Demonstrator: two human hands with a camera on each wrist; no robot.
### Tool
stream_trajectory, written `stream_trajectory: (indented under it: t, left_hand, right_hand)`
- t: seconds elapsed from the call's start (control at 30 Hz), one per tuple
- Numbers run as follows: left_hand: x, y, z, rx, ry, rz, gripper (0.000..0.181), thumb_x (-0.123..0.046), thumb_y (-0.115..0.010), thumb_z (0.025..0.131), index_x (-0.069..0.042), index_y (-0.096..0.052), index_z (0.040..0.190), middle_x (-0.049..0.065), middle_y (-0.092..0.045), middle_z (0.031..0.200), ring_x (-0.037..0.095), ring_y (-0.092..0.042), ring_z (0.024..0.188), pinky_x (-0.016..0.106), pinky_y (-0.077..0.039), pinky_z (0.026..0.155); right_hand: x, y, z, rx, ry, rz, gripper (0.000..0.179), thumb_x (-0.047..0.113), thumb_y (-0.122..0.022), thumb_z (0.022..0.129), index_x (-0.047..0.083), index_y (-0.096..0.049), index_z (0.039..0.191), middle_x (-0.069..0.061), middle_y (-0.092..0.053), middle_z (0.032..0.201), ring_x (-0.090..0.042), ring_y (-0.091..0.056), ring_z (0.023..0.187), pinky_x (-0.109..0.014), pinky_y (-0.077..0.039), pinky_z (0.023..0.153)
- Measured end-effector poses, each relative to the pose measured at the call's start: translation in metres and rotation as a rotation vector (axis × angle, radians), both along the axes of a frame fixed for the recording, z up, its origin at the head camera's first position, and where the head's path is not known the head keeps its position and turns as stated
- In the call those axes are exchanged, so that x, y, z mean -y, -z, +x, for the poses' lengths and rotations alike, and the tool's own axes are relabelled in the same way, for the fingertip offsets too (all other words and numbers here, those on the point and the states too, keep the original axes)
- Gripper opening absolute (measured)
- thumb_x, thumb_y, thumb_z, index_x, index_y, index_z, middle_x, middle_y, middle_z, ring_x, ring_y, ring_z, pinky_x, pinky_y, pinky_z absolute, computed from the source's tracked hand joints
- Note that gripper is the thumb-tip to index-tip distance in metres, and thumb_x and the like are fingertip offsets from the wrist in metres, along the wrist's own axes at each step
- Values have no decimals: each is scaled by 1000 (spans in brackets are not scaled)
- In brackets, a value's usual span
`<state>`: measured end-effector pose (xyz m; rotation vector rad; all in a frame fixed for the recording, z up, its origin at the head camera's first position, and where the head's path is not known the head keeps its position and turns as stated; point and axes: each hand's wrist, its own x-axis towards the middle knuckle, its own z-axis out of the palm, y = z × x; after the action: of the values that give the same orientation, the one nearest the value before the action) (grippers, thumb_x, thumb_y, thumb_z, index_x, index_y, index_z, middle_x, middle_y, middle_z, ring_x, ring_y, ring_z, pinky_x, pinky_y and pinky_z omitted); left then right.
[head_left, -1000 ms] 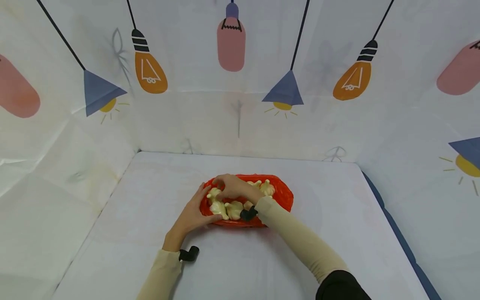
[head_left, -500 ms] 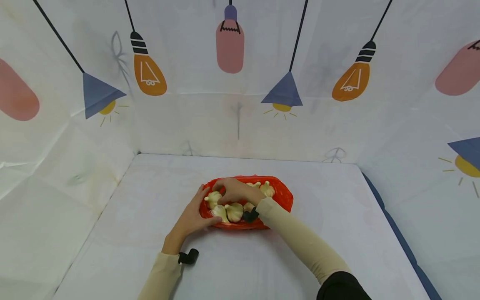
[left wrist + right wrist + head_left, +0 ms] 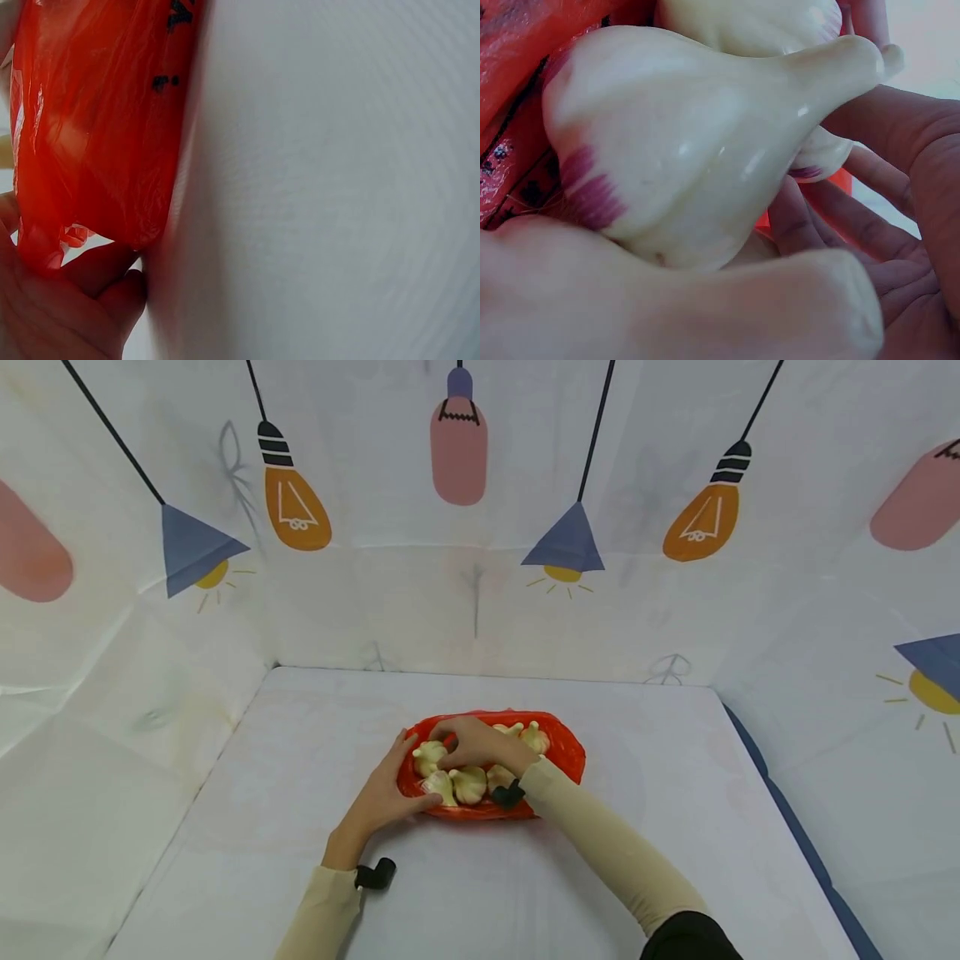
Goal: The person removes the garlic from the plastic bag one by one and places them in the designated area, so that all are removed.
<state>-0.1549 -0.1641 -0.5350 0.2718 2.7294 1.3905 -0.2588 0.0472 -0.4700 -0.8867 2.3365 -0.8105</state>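
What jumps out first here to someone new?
First, the bright red plastic on the white table, just below the head view's center, with pale garlic bulbs in it. Next, the left grip cupping its left end and the right grip among the garlic. Then the orange light-bulb drawings, high on the backdrop.

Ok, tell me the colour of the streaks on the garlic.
Purplish-pink, near the base of the otherwise pale garlic bulb; the right wrist view shows it best.
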Motion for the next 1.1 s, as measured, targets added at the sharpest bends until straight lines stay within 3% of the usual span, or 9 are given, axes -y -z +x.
stream_trajectory:
  t: [0.3,0.53,0.7,1.1]
  left_hand:
    - [2,-2,-1,26,10,-14,116,-64,-83,75,-24,-23,165,4,-8,175,37,-18,159,66,-30,119]
    - [2,-3,-6,-40,50,-48,120,-67,-82,75,-17,-21,166,-2,-8,175,33,-18,159,63,-32,120]
    - [0,-4,-7,-29,83,-56,122,-66,-82,76,-15,-17,166,0,-6,175,34,-15,160,63,-30,121]
    - [-2,-2,-4,-32,71,-71,120,-67,-80,76,-12,-21,165,6,-7,175,36,-16,159,64,-33,119]
  right_hand:
    - [-8,1,2,19,39,-48,33,28,-77,93,20,-68,124,8,-69,119,-13,-66,100,-27,-58,87]
    - [-21,-8,0,29,67,-104,38,27,-78,91,19,-67,127,4,-69,128,-17,-69,108,-31,-61,89]
    - [-34,-17,-1,29,111,-119,41,30,-77,92,19,-65,130,0,-68,129,-20,-67,113,-37,-59,94]
    - [-64,-20,6,49,196,-194,41,28,-80,90,22,-67,129,0,-66,132,-20,-69,112,-38,-59,92]
